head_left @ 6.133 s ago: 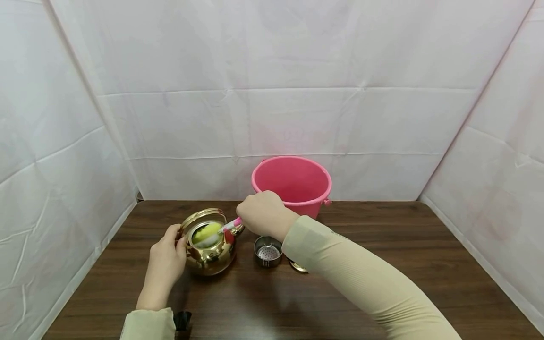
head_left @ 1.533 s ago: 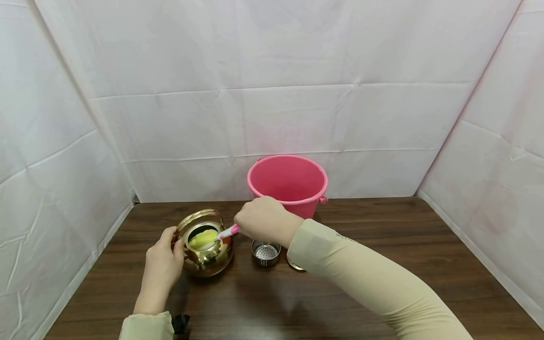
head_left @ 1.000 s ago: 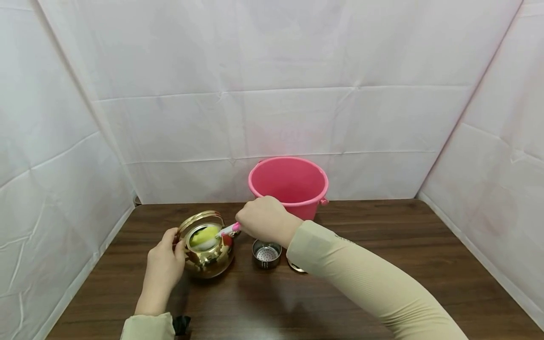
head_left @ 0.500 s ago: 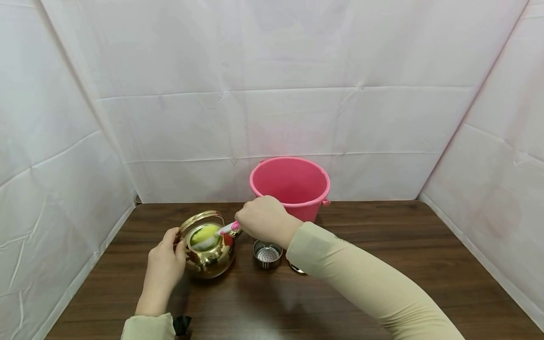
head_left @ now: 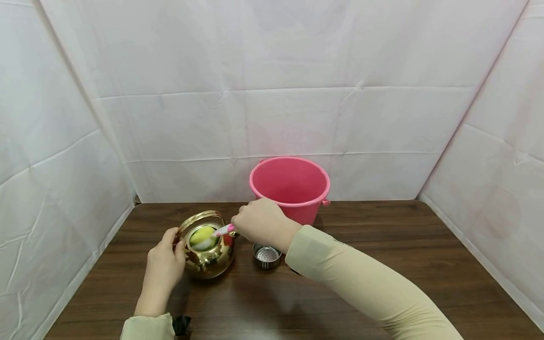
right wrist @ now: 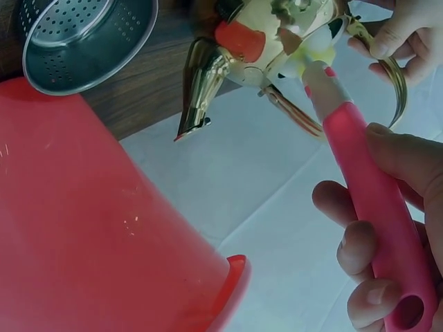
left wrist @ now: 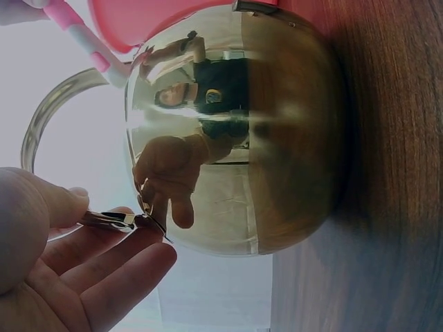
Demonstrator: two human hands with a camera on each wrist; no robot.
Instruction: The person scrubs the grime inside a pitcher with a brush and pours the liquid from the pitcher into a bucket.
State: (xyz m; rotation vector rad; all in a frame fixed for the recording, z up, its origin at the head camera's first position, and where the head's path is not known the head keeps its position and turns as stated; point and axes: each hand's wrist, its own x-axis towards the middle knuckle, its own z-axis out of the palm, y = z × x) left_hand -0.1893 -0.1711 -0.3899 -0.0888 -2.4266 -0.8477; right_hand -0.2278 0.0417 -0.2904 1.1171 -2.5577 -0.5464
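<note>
Head view shows the left hand (head_left: 163, 257) at the side of a round, polished gold metal kettle (head_left: 208, 264), which stands on the dark brown wood-grain desk (head_left: 382, 236) just to the right of the left fingers (left wrist: 131, 277). Left thumb and fingers are clamped on one end of the kettle's arched gold metal handle (left wrist: 52, 104), low down beside the body, whose shiny side mirrors the hand and a person.

The right hand (head_left: 263, 222) has its fingers clamped round the thick pink grip of a pink-and-white scrubber (right wrist: 374, 194). The scrubber slants down to the left from those fingers, and its soft yellow-green head (head_left: 201, 234) sits inside the kettle's open mouth, between the two hands. A gold tapered spout (right wrist: 201, 83) points out from the kettle near the right fingers.

Nearer the person than the right fingers, and slightly to their right, a round silver perforated strainer (head_left: 267, 257) rests on the desk, partly hidden by that hand. Beyond the right fingers and to their right stands a pink plastic bucket (head_left: 293, 182). Beige sleeves (head_left: 361, 283) cover both forearms.
</note>
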